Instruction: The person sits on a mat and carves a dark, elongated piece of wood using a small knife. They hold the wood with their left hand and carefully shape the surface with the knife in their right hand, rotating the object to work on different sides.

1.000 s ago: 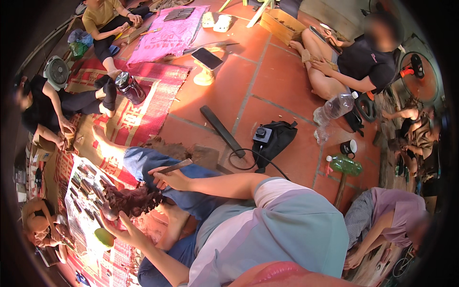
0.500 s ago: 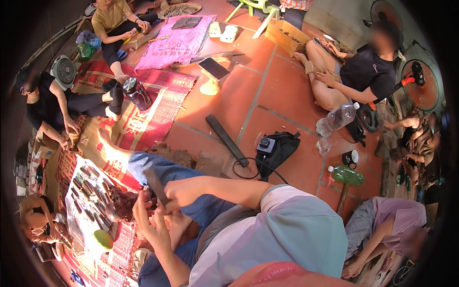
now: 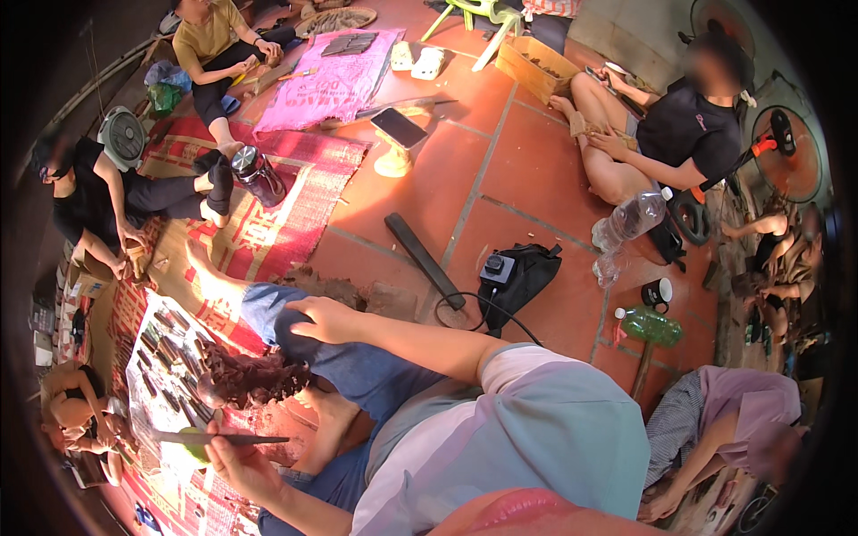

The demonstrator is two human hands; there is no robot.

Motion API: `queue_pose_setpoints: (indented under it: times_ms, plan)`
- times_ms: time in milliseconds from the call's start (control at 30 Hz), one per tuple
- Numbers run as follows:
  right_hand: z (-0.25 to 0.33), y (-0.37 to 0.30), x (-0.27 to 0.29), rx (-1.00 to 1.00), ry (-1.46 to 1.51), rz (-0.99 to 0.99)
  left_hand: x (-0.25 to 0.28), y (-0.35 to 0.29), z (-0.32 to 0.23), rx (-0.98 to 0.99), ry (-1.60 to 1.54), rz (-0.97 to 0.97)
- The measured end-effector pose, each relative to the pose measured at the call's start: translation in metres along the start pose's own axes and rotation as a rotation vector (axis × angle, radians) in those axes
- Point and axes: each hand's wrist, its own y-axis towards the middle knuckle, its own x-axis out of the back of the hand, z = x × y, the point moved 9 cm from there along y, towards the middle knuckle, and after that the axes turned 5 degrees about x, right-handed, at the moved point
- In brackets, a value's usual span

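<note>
Red mat [image 3: 304, 192] below; left hand [image 3: 246, 466] pinches a tapered blade [image 3: 264, 439], axis nine-to-three o'clock, dark carving [image 3: 255, 379] at twelve. Right hand's [image 3: 326, 320] hold: cannot tell.

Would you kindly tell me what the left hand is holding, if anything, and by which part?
The left hand holds a slim dark tool near its middle.

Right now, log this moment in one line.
left hand: holds dark tool; right hand: over blue trousers, grip unclear; brown carving: apart from left hand
</note>
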Motion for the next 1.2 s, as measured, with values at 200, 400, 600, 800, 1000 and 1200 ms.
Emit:
queue_pose_setpoints:
  times_ms: [200, 400, 600, 800, 1000, 1200]
  plan:
    - [-0.03, -0.048, -0.057, -0.147, -0.422, 0.266, 0.019, 0.006, -0.009, -0.014, -0.033, 0.019]
    - [-0.029, -0.04, -0.054, -0.213, -0.464, 0.418, 0.017, 0.013, -0.009, -0.028, -0.058, -0.022]
    - [-0.029, -0.029, -0.068, -0.068, -0.652, 0.394, 0.006, 0.016, -0.011, -0.003, -0.008, -0.047]
    - [-0.016, -0.025, -0.062, -0.028, -0.681, 0.342, 0.021, 0.028, -0.005, 0.017, -0.089, -0.001]
    - [-0.012, -0.026, -0.063, -0.005, -0.756, 0.303, 0.012, 0.022, -0.003, 0.018, -0.093, 0.067]
    - [-0.008, -0.021, -0.057, -0.054, -0.589, 0.404, 0.022, 0.023, -0.001, -0.028, -0.095, -0.018]
